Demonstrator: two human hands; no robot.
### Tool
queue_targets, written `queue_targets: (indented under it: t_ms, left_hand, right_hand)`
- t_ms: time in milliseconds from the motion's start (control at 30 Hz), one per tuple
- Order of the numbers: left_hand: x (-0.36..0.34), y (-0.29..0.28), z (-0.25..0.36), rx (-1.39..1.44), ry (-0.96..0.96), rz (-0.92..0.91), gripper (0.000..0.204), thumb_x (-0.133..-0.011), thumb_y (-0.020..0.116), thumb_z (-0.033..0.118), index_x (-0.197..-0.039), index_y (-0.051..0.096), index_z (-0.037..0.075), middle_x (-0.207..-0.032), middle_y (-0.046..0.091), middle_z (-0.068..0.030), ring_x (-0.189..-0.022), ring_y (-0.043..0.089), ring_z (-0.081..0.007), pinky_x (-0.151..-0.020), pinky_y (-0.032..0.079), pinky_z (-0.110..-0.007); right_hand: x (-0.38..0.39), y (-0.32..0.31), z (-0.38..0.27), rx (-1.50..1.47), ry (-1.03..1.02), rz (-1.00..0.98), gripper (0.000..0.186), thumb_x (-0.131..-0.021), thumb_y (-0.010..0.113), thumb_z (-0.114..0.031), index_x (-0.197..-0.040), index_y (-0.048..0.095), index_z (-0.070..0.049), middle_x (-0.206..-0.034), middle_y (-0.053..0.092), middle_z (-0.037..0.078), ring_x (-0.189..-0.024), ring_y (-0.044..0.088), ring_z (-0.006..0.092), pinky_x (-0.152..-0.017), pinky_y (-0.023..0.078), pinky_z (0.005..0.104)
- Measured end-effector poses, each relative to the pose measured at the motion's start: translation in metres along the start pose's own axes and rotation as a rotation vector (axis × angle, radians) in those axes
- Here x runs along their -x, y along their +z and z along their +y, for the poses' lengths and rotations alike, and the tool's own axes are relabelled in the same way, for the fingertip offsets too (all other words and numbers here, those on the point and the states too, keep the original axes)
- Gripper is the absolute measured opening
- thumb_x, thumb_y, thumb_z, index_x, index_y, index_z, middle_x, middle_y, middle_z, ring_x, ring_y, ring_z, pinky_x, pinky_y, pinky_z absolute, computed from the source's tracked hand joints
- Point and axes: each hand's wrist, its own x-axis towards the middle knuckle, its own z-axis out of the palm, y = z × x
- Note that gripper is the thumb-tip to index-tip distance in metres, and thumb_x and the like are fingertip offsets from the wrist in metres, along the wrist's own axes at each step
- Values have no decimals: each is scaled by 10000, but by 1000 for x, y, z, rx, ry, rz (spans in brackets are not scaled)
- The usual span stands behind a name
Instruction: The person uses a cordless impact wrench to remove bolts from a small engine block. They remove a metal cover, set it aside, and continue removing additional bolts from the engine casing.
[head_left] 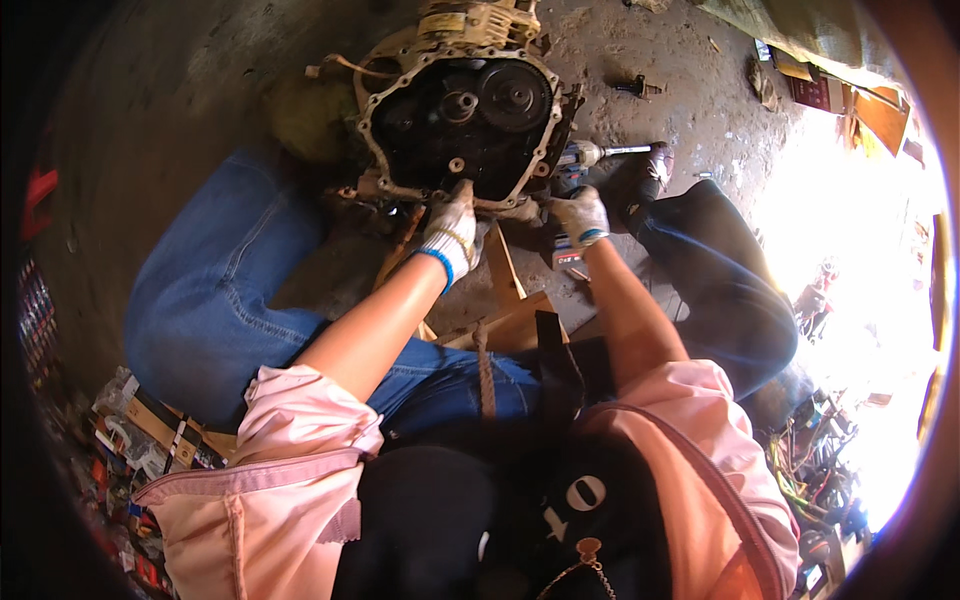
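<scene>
An open engine housing [385, 150], with gears inside a dark oily cavity and bolt holes round its pale rim, stands on the ground between my legs. My left hand [456, 226], in a white knitted glove with a blue cuff, is closed on the lower rim, one finger reaching over the edge. My right hand [580, 214], gloved the same way, is closed beside the lower right corner; what its fingers hold is hidden. Just beyond it lies a cordless impact wrench [580, 154] with a long silver socket extension [627, 150].
A wooden frame [512, 325] sits between my knees. A small dark metal part [640, 88] lies on the floor beyond the housing. Tangled wires [800, 485] are at the lower right, and boxes with clutter [150, 430] at the lower left. Bright sunlight washes out the right side.
</scene>
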Motion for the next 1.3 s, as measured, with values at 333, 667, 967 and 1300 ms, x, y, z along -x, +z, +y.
queue_targets:
  t_ms: [333, 667, 967, 1300]
  left_hand:
    - [-29, -27, -14, -190, 96, -14, 482, -1033, 602, 408, -1319, 560, 22, -1322, 637, -105, -1180, 616, -221, -1084, 499, -368]
    - [-70, -6, -17, -336, 293, 15, 512, -1017, 582, 485, -1296, 608, 57, -1304, 630, -130, -1104, 638, -219, -882, 558, -336]
    - [-34, -8, 2, -69, 224, -184, 463, -998, 638, 412, -1346, 591, 111, -1448, 544, -103, -1227, 603, -249, -931, 606, -378]
    - [-33, -39, 45, 357, 243, -310, 557, -943, 661, 494, -1317, 636, 81, -1325, 655, -159, -1225, 616, -327, -1051, 477, -416]
  right_hand:
    - [7, -17, -22, -337, 122, -11, 1015, -751, 843, -232, -1541, 240, -29, -1331, 625, 227, -1199, 647, 385, -1039, 505, 405]
    - [73, -94, 8, -1085, -25, 289, 233, -824, 637, -95, -1039, 679, -14, -816, 672, 86, -625, 634, 206, -604, 542, 334]
    - [212, -225, -25, 201, -1094, 370, 144, -862, 654, -141, -854, 716, -12, -751, 641, 56, -661, 632, 181, -619, 526, 317]
    - [201, -190, -66, 99, -949, -116, 303, -857, 656, -118, -1109, 718, 40, -1033, 712, 94, -807, 634, 141, -707, 523, 270]
